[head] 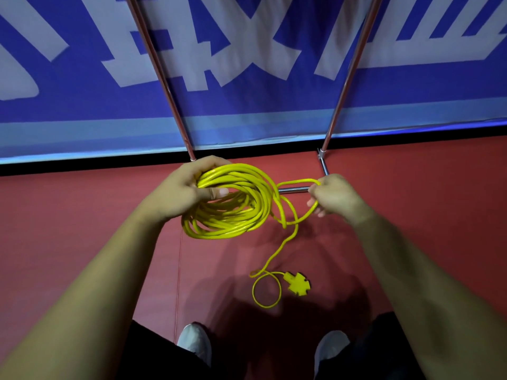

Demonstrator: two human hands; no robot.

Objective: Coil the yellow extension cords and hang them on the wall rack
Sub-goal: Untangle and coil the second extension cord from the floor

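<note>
Cord (233, 204) mostly coiled in left hand (189, 185) grip, right hand (333, 196) pinching next loop, tail and socket end (298, 284) on floor (82, 215); hanging not started.

The yellow cord (219, 229) was mostly coiled in the air; its tail dropped to a cross-shaped socket (298, 284) on the floor (82, 215)

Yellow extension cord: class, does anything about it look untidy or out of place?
Yes. Its cross-shaped socket end lies on the red floor, trailing outside the coil gripped by the left hand. The right hand pinches another loose loop.
</note>
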